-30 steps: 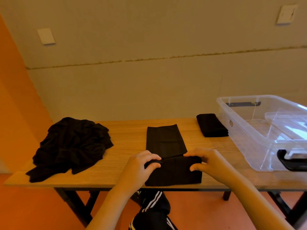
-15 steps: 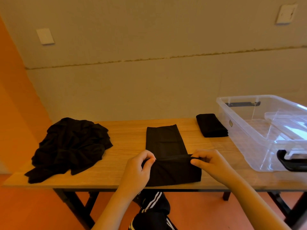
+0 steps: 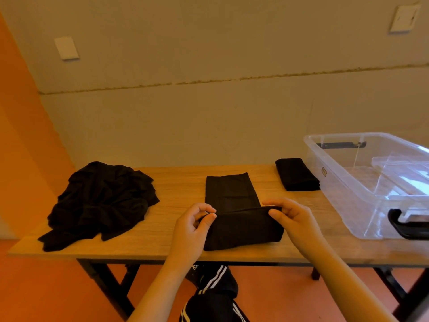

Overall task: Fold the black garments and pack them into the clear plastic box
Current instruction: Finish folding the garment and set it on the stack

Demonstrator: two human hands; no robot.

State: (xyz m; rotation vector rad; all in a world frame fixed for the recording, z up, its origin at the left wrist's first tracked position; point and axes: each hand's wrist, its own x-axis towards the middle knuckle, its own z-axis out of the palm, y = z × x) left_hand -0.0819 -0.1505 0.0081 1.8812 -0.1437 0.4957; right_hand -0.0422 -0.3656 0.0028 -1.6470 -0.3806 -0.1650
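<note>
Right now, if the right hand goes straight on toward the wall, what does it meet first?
Probably only the flat far part of the half-folded garment that the right hand pinches; beyond it, bare table, though depth is unclear.

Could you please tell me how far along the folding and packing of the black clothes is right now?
Done: one folded garment lies on the table beside the clear box. In hand: the left hand and right hand pinch the folded edge of a second garment, partly folded. Left: the crumpled pile is unfolded, and no clothes are in the box; only a clear piece, perhaps its lid, shows inside.
</note>
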